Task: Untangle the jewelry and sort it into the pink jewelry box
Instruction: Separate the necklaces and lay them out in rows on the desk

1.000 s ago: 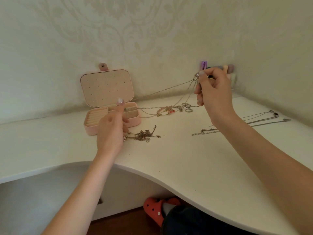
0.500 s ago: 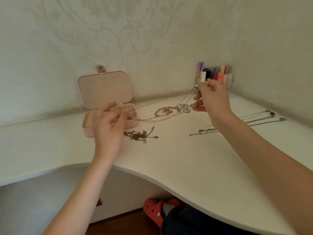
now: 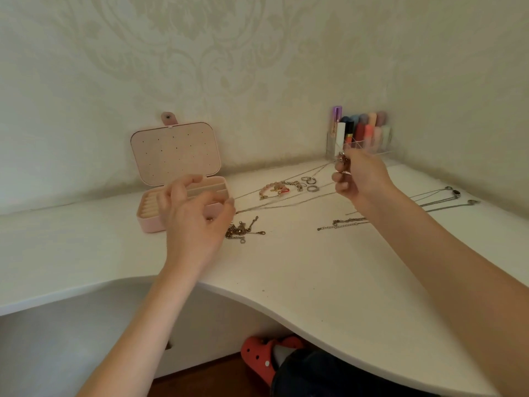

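Two bare hands above a white desk [image 3: 329, 282], with an open pink jewelry box [image 3: 177, 179] as landmark at the wall side. Left hand [image 3: 194, 219] directly in front of the box, fingers curled and pinched at one end of a thin silver chain [image 3: 286, 200]. Right hand [image 3: 360, 179] well to the right of the box, raised, fingertips closed on the chain's other end at a small pendant [image 3: 341, 158]; chain strung low across the desk between both hands. Just right of the box front: tangled bronze-toned chains [image 3: 242, 232]. Farther right, behind the strung chain: pink bead bracelet [image 3: 274, 190] and silver rings [image 3: 310, 183]. Beyond the right forearm: long silver necklaces [image 3: 440, 200] and a short chain bracelet [image 3: 340, 224]. Far right of the box, at the wall corner: clear organizer of lipsticks [image 3: 360, 133].
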A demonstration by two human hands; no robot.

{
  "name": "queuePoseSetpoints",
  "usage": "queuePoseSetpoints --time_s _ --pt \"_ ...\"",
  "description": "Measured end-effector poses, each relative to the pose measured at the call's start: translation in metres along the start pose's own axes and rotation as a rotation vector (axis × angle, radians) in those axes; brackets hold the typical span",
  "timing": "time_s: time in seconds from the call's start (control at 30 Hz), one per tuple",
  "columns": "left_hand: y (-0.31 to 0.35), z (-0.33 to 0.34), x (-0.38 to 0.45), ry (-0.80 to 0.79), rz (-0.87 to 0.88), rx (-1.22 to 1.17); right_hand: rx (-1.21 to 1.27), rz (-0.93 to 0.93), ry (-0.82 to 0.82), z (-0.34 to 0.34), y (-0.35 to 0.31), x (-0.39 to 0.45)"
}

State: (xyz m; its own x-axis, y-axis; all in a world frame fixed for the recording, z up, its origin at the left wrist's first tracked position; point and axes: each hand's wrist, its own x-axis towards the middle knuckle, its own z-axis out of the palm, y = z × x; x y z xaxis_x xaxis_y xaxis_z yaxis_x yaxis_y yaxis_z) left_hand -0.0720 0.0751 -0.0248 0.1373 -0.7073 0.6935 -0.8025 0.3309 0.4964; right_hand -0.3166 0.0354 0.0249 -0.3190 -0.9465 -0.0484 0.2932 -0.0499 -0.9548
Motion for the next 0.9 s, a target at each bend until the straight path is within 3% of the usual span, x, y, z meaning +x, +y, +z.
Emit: queuePoseSetpoints --time_s 0.13,0.33,0.4,0.6,0.73,0.9 --pt "0.001 0.001 0.001 -0.115 -0.026 -0.302 -0.23 -0.124 0.055 -0.001 0.005 0.003" --pt "0.015 0.003 -0.001 -0.323 -0.584 -1.216 -0.257 -0.114 0.024 0.003 0.01 0.0" --pt "0.018 0.001 0.001 -0.366 -0.691 -1.399 -0.236 -0.1 -0.002 0.004 0.011 -0.001" --pt "0.015 0.003 0.007 -0.278 -0.848 -1.528 -0.022 0.035 -0.147 0.007 0.009 -0.006" --pt "0.013 0.009 0.008 -0.093 -0.799 -1.296 0.045 0.095 -0.184 0.01 0.009 -0.007" --pt "0.012 0.012 0.009 0.0 -0.681 -1.237 0.02 0.091 -0.175 0.01 0.009 -0.006"
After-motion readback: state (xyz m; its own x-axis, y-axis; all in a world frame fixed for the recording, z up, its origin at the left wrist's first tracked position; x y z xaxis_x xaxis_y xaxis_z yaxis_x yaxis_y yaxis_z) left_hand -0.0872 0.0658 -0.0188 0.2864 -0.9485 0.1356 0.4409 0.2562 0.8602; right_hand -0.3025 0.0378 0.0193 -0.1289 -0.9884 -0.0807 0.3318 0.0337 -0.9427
